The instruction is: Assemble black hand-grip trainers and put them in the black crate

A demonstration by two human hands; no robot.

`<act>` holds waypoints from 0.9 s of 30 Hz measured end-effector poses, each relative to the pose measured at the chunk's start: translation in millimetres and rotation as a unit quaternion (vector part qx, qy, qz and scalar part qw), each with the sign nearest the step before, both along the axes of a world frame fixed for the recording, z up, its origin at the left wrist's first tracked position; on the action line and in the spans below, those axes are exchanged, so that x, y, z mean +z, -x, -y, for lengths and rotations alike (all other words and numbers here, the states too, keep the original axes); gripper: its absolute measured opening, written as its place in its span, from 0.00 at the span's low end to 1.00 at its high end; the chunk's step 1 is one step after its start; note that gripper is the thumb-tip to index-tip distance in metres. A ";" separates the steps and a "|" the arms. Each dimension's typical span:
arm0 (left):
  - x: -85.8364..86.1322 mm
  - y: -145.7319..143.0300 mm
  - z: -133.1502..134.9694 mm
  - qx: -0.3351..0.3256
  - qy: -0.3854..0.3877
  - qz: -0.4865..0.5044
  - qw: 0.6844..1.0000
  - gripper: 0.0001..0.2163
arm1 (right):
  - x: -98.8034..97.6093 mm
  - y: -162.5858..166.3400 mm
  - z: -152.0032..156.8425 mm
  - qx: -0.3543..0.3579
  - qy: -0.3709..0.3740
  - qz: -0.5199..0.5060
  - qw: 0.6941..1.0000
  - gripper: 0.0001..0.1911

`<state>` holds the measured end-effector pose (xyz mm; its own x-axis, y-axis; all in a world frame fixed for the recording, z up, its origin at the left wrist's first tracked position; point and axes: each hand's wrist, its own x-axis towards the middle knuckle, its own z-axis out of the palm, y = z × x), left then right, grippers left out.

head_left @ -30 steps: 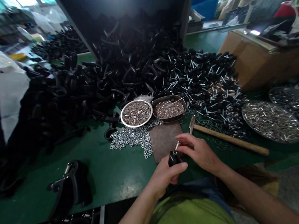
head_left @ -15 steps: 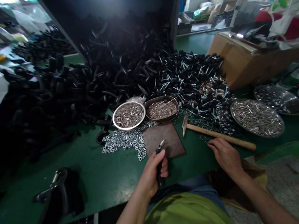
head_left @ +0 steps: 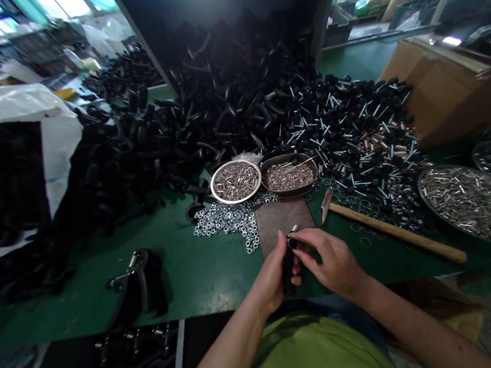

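My left hand [head_left: 271, 280] is closed around a black handle [head_left: 288, 276], which it holds upright in front of my body. A small coil spring [head_left: 294, 228] shows at the handle's top end. Thumb and fingers of my right hand [head_left: 333, 259] pinch a thin metal ring [head_left: 292, 242] at that end, close to the spring. Whether the ring is around the handle or only against it, I cannot tell. Behind both hands lies a flat brown plate [head_left: 274, 218]. A hammer [head_left: 393, 231] with a wooden shaft rests to the right, near several loose thin rings [head_left: 365, 243].
Small nuts [head_left: 227, 223] are spread left of the plate. Behind it stand a white-rimmed bowl [head_left: 260, 189] and a dark oval tray [head_left: 291, 192] of small metal parts. Black parts [head_left: 231, 113] pile up at the back. A bowl of metal pins [head_left: 470, 198] stands right, before a cardboard box [head_left: 439, 87].
My right hand has come from beside the hammer's shaft to the top of the black handle, bringing a thin ring. The view has turned left; my left hand keeps its grip.
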<state>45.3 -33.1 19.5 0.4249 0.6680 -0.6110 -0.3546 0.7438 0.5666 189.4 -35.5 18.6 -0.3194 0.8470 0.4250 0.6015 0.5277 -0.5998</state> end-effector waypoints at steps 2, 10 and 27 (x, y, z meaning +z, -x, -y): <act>1.6 0.4 1.4 0.002 -0.032 -0.033 0.999 0.24 | -1.8 0.7 1.3 0.009 0.002 -0.002 1.000 0.19; 1.2 9.8 1.8 -0.057 -0.007 -0.040 0.998 0.21 | 16.2 -31.9 -42.5 0.041 0.097 0.042 0.994 0.10; -8.0 15.7 -15.4 0.145 0.104 0.107 0.978 0.19 | 8.0 -136.7 -175.3 -0.283 0.009 0.324 0.903 0.17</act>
